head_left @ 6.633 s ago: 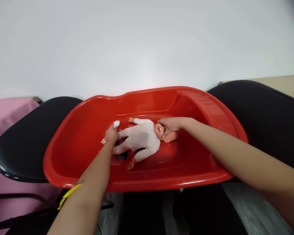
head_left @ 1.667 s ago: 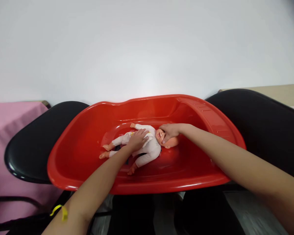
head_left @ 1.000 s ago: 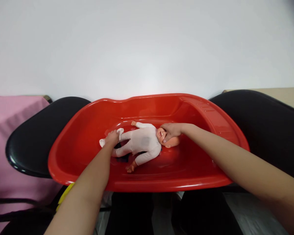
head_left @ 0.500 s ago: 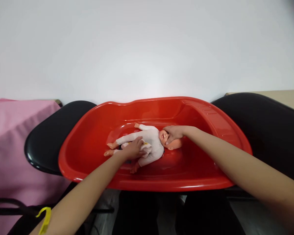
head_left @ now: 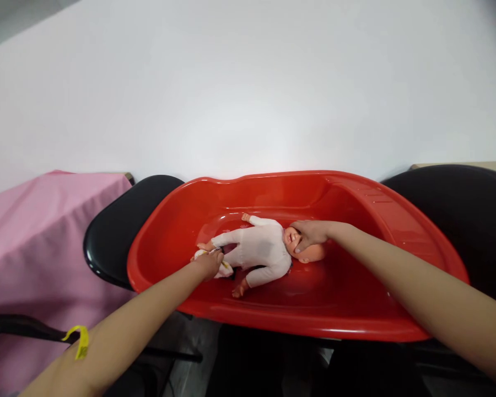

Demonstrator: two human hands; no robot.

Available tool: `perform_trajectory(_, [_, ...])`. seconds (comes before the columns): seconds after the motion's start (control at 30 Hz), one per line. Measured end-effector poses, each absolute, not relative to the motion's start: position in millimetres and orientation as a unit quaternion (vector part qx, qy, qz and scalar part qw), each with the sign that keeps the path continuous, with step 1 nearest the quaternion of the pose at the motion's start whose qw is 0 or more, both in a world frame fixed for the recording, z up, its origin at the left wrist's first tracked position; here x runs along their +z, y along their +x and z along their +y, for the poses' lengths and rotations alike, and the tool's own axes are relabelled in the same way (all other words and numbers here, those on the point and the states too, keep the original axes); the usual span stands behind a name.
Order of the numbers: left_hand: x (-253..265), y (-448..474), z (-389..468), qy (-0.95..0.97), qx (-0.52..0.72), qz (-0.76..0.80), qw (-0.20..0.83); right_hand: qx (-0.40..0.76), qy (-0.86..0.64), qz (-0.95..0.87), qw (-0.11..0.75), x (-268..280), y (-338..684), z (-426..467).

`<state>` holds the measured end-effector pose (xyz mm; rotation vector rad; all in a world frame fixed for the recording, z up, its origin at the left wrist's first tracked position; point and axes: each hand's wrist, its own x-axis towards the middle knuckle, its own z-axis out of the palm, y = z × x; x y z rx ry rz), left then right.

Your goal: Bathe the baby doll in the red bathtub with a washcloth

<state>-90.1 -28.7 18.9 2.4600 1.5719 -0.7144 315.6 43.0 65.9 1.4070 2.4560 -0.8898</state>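
Observation:
A baby doll (head_left: 260, 245) in a white suit lies on its back in a red baby bathtub (head_left: 413, 226), head to the right and feet to the left. My left hand (head_left: 209, 263) is closed on a white patterned cloth (head_left: 224, 270) over the doll's lower leg. That cloth and my fingers hide part of the leg and one foot. My right hand (head_left: 312, 234) rests across the doll's face, thumb and fingers curved round its head. A greyish patch shows on the chest of the suit.
The tub sits across two black chairs, one at the left (head_left: 124, 226) and one at the right (head_left: 471, 220). A pink cloth (head_left: 66, 220) drapes a table on the far left. Behind the tub stands a white wall (head_left: 248, 88). A yellow band (head_left: 80, 342) is on my left forearm.
My left hand has moved with the cloth from the doll's belly down to its lower leg. My right hand stays on the head. The whole view has shifted, with the tub appearing farther right.

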Motion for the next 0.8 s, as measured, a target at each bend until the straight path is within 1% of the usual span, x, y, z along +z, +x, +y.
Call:
perform_trajectory(0.13, [43,-100,-30,0.810,-0.260,0.524,0.041,-0.299,0.480,0.820,0.089,67,315,42])
perform_trajectory(0.2, [59,-96,-34,0.821,-0.242,0.516,0.037,-0.304,0.483,0.817,0.088,73,313,38])
perform_trajectory(0.3, [74,-78,-40,0.872,-0.136,0.469,0.026,-0.317,0.486,0.809,0.089,83,309,33])
perform_trajectory(0.37, [73,-61,-43,0.900,-0.062,0.431,-0.002,-0.311,0.487,0.811,0.091,85,308,33])
perform_trajectory(0.4, [69,-52,-43,0.912,-0.046,0.407,-0.017,-0.306,0.485,0.814,0.092,84,308,35])
perform_trajectory(0.5, [53,-32,-39,0.938,-0.061,0.340,-0.042,-0.298,0.478,0.821,0.096,76,311,41])
perform_trajectory(0.57, [43,-28,-33,0.938,-0.088,0.333,-0.045,-0.298,0.479,0.820,0.095,73,312,43])
perform_trajectory(0.7, [32,-38,-21,0.914,-0.157,0.374,-0.019,-0.294,0.482,0.820,0.094,78,312,40])
perform_trajectory(0.8, [31,-51,-17,0.867,-0.163,0.469,0.025,-0.292,0.486,0.817,0.105,85,311,35])
